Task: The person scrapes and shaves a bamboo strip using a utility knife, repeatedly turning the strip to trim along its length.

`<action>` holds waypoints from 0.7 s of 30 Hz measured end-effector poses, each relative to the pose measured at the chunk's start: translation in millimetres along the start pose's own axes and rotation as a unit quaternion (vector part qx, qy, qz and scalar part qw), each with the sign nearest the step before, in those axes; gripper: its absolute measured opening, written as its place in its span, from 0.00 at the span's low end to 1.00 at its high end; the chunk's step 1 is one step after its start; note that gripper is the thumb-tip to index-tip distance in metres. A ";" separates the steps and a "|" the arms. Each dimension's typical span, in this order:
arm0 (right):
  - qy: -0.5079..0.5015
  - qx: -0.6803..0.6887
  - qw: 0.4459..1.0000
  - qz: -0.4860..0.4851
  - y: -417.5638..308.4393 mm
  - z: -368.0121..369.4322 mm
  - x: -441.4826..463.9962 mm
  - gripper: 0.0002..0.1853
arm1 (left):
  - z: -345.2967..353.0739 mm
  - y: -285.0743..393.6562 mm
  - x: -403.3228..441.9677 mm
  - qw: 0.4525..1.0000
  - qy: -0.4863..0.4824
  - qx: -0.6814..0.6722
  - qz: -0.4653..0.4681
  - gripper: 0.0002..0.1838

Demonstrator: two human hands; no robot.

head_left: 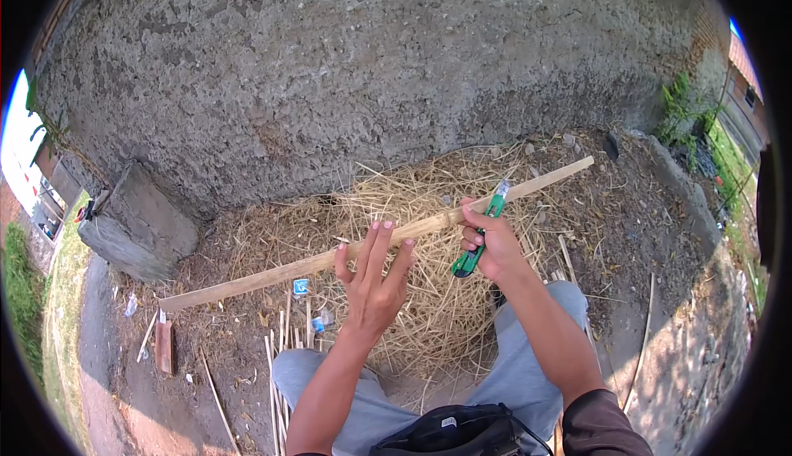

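A long, pale bamboo strip [272, 276] runs slantwise across the view, its right end higher and a node near its middle. My left hand [375, 287] lies against the strip left of the node, its fingers stretched out and spread over it. Right of the node, my right hand [497, 250] is closed around a green utility knife [467, 263]. The knife's upper end crosses in front of the strip, and my right thumb rests at the strip beside it. Whether the blade is out cannot be made out.
Straw-like bamboo shavings [429, 316] are heaped between my knees. A rough grey wall [371, 68] rises in front. At left stand a concrete block [144, 225] and a reddish-brown piece [164, 347] on the ground. Several thin strips [285, 332] lie by my left leg, near a blue packet [300, 287].
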State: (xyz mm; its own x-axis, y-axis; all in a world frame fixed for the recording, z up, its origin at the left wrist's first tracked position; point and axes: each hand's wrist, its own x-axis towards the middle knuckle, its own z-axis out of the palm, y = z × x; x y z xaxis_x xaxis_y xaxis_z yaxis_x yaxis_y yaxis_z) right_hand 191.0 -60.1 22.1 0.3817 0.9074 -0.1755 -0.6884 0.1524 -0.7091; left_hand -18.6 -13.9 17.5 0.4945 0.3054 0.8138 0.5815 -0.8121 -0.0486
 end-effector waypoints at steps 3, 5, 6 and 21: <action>0.013 -0.020 1.000 0.001 2.8 1.0 -0.2 0.10 | 1.7 -1.5 -0.3 1.000 0.003 -0.015 -0.008 0.10; 0.014 -0.026 1.000 -0.002 3.6 2.2 -0.5 0.09 | 2.9 -2.7 -1.1 1.000 0.008 -0.021 -0.010 0.08; 0.035 -0.039 0.999 -0.009 3.4 4.1 -1.4 0.09 | 3.4 -3.6 -2.1 0.999 0.009 -0.042 -0.020 0.06; 0.088 -0.092 0.989 -0.075 5.3 2.7 -2.4 0.07 | 10.4 -8.5 -0.4 0.996 -0.011 -0.073 -0.041 0.13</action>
State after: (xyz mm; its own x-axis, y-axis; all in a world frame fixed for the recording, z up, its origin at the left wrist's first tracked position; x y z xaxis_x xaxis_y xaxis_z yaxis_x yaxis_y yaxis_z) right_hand 184.7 -60.4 20.6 0.5840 0.7951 -0.1632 -0.4976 0.1919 -0.8459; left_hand -16.9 -1.9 11.5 0.4639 0.3838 0.7984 0.5214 -0.8469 0.1042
